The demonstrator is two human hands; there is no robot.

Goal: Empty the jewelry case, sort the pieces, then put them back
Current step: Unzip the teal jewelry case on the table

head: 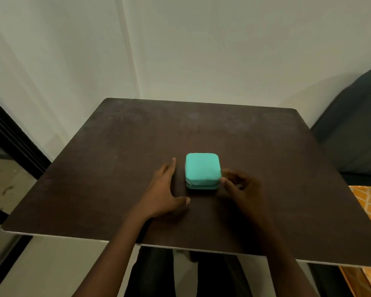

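Right now the jewelry case (202, 170) sits zipped at the bench (116, 146) centre; your left hand (166, 187) lies flat at its nine o'clock, your right hand (237, 186), loosely curled and holding nothing, blurs at four o'clock. Unbraced, the case could skid as you tug the zip pull (188, 183).

Dim, soft-lit indoor view with wide-angle bending at the edges.
The right hand (239, 187) at centre is motion-blurred; the table (120, 168) shows faint sheen; wall lines bow upper left.
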